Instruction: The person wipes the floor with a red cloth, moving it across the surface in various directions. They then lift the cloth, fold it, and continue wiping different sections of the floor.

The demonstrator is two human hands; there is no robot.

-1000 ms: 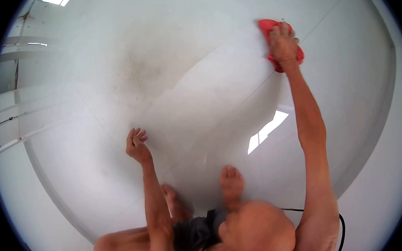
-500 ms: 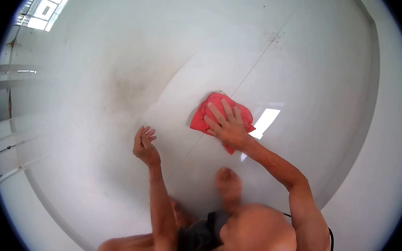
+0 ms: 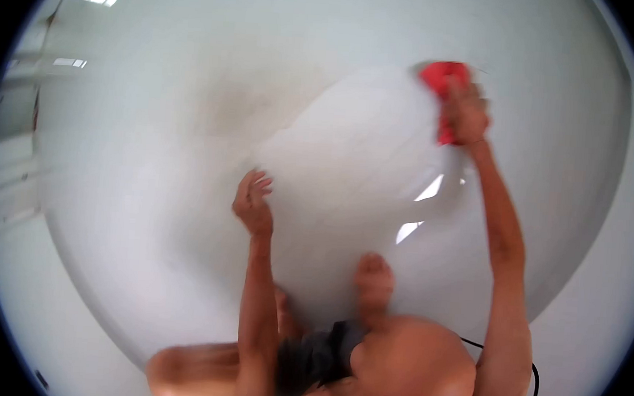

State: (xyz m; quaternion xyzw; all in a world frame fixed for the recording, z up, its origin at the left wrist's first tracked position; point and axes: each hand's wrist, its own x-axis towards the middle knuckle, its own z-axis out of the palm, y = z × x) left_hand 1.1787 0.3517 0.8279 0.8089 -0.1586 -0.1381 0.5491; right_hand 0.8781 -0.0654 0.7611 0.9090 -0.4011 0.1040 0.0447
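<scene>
A red cloth (image 3: 436,77) lies bunched on the glossy pale floor (image 3: 346,200), far forward and to the right. My right hand (image 3: 469,114) presses on it at arm's length, and motion blurs both hand and cloth. The palm and fingers hide part of the fabric. Above the floor on the left, my left hand (image 3: 253,203) is held with loosely bent fingers, some of them apart. It holds nothing.
A brownish smudge (image 3: 246,103) spreads over the floor forward of my left hand. My bare foot (image 3: 374,278) and bent knees are close below. A pale wall (image 3: 578,323) borders the right side, and a black cable (image 3: 535,385) hangs by my right arm.
My right hand has swept the red cloth forward and to the right, and my right arm is now stretched out. My left hand stays in nearly the same pose. The view has shifted slightly.
</scene>
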